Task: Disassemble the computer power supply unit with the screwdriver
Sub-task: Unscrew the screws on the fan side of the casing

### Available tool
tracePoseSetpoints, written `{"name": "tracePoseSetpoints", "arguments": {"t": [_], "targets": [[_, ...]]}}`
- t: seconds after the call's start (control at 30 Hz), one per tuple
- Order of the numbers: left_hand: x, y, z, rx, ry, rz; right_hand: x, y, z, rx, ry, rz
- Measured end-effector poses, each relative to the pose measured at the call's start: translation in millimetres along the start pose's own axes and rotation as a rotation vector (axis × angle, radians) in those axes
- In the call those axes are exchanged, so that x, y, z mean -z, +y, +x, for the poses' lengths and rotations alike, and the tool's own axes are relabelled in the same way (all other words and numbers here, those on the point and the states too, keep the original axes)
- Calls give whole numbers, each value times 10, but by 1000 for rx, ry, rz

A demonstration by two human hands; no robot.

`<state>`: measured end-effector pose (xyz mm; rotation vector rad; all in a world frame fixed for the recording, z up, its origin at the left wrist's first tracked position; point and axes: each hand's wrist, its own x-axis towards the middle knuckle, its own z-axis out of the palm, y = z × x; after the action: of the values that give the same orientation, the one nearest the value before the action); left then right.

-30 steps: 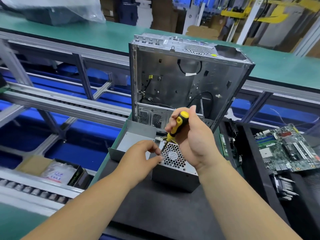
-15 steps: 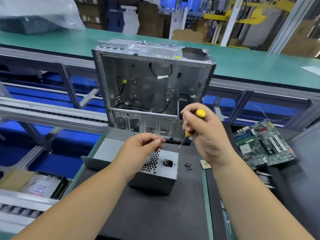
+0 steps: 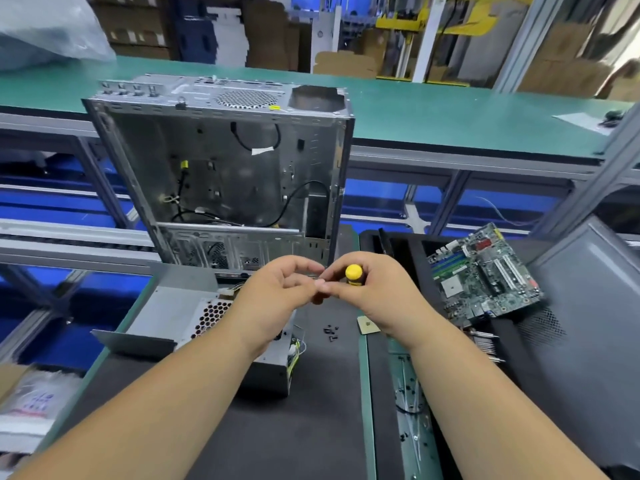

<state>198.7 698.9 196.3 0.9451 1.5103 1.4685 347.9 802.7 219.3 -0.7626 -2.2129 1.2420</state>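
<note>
While above the perforated steel supply [image 3: 207, 317]: right grip [image 3: 374, 292] round yellow-capped screwdriver [image 3: 354, 273]; left grip [image 3: 277, 292] pinching, contents unclear.

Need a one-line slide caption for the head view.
Both hands meet above the mat: right hand grips the screwdriver, left hand pinches at its tip, PSU below, open case behind.

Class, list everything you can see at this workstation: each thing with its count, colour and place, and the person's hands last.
Power supply: one, grey, on the black mat, under the left forearm.
Screwdriver: one, yellow and black, in the right hand.
Case: one, silver, upright behind the hands.
Motherboard: one, green, on the right.
Screws: several, black, loose on the mat.
Mat: one, black, under the power supply.
Left hand: one, fingers curled, meeting the right hand.
Right hand: one, grips the screwdriver.
</note>
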Motion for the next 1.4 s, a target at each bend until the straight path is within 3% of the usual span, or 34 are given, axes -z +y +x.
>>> {"name": "tracePoseSetpoints", "arguments": {"t": [0.13, 0.37, 0.63, 0.93, 1.07, 1.17, 1.3, 1.4], "targets": [[-48, -33, 10, -6, -10, 53, 39, 151, 59, 3, -24, -71], [-21, -175, -2, -99, 149, 590, -91, 742, 274, -64, -128, -413], [35, -328, -92, -147, 231, 726, -391, 1476, 421, -218, -302, -574], [22, -322, -147, -203, 247, 781, -426, 1643, 388, -235, -261, -469], [-120, -236, -103, -197, 237, 697, -185, 1402, 281, -127, -164, -213], [-352, -150, -46, -142, 197, 456, 29, 1077, 146, -17, -99, -54], [-772, -94, 23, 193, 110, -9, 238, 659, -102, 249, -4, 13], [-1029, -96, 30, 438, 4, -322, 314, 485, -336, 338, 9, 42]]}}
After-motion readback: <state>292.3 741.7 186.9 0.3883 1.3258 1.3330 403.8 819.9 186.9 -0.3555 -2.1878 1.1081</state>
